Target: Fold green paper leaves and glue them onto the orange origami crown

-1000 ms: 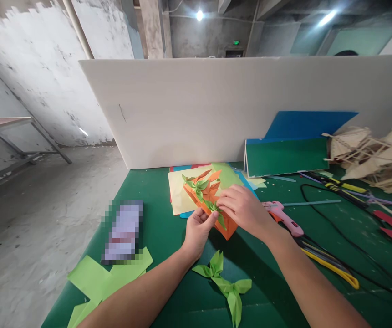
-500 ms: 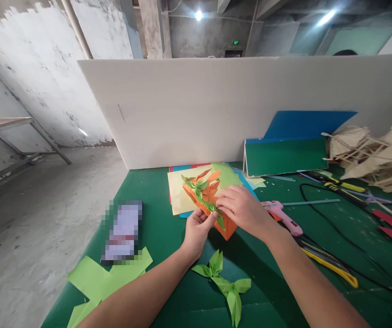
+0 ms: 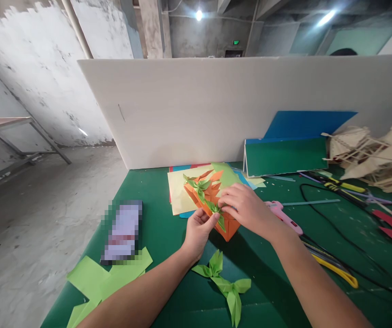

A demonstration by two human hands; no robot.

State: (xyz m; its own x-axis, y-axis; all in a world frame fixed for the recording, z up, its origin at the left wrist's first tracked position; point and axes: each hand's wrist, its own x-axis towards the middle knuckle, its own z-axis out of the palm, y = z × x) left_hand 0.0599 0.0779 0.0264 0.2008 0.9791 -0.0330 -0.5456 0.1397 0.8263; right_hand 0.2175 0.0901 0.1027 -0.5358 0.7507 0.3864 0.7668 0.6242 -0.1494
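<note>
An orange folded-paper model (image 3: 229, 227) with pointed petals is held up above the table, between my hands. Green paper leaves (image 3: 201, 186) sit along its near edge. My left hand (image 3: 197, 230) is closed on the model's lower left side, thumb against a green leaf piece (image 3: 213, 207). From the right, my right hand (image 3: 245, 206) pinches at that same leaf piece; its fingertips partly cover the spot. Two joined-looking green folded leaf pieces (image 3: 231, 289) lie on the table below my hands.
Colored paper sheets (image 3: 178, 191) lie behind the model. A phone (image 3: 123, 230) and green paper squares (image 3: 88, 278) are on the left. To the right are a pink glue gun (image 3: 286, 218), a yellow-handled tool (image 3: 339, 272), black cables and a wooden stick model (image 3: 376, 152). A white board (image 3: 196, 109) stands behind.
The orange model and both hands have shifted slightly to the right. Both hands keep their hold at the green leaf piece.
</note>
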